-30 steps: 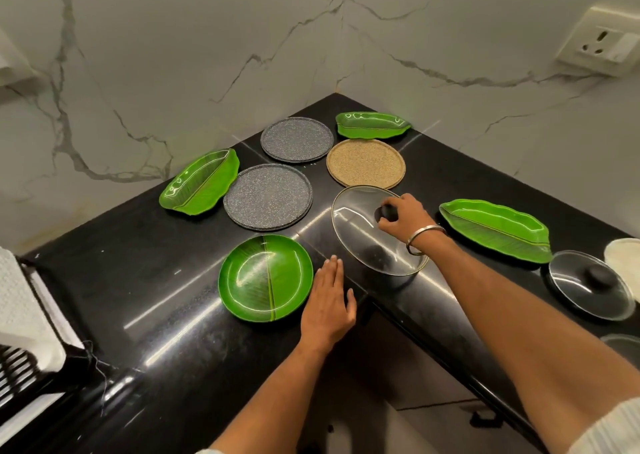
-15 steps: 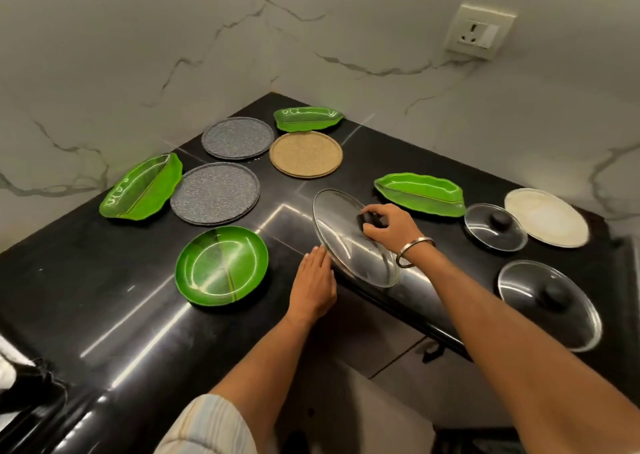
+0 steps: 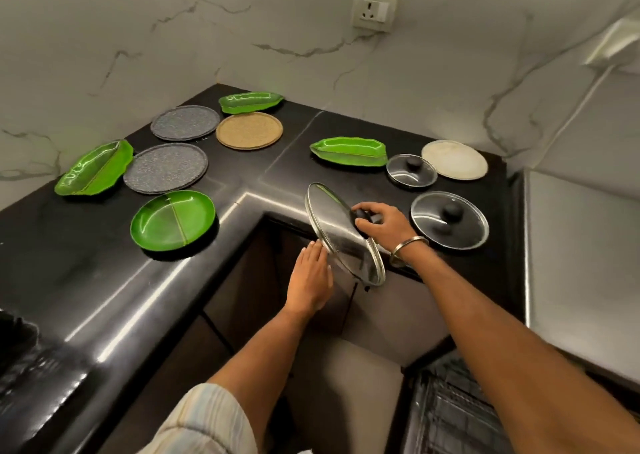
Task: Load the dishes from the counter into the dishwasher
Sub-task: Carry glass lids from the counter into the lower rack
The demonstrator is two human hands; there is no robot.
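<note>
- The large round glass lid with a metal rim (image 3: 343,235) is tilted on edge past the inner corner of the glossy black stone counter (image 3: 86,280), over open room in front of the dark cabinet fronts; a wire dishwasher rack (image 3: 450,415) lies below the right forearm.
- Half a second ago the lid still overlapped the counter edge; it now hangs clear.
- The right hand (image 3: 382,223) grips its black knob (image 3: 360,215), wrist bent; a second glass lid (image 3: 449,219) lies just beyond it.
- The left hand (image 3: 310,280), fingers straight and together, touches the lid's lower rim.
</note>
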